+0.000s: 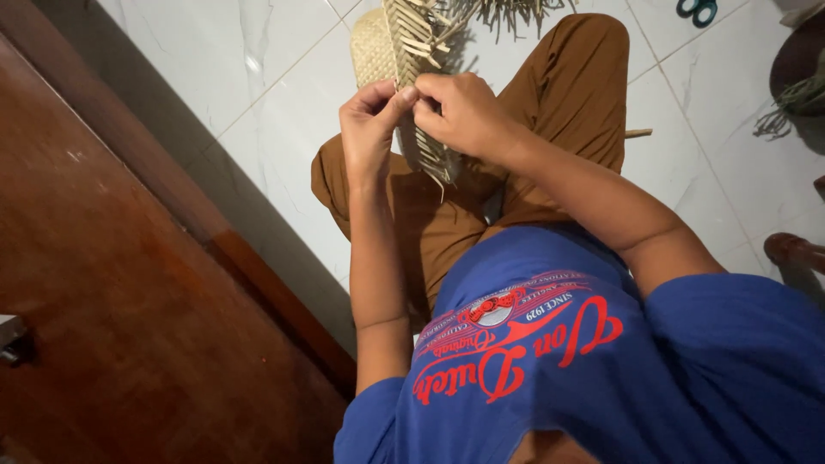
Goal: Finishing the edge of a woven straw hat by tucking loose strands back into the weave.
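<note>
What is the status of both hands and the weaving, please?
Left hand and right hand both pinching strips. Woven mat on lap, edge unfinished. Nothing in the way.

White marble-look floor tiles [284, 112] with thin grout lines; dark brown wooden door [112, 283] along the left side. Teal-handled scissors [698, 9] lying on the floor at the top right edge; bundle of greenish fibres [795, 101] at the right edge. Rounded wooden furniture leg [795, 249] lower right.
</note>
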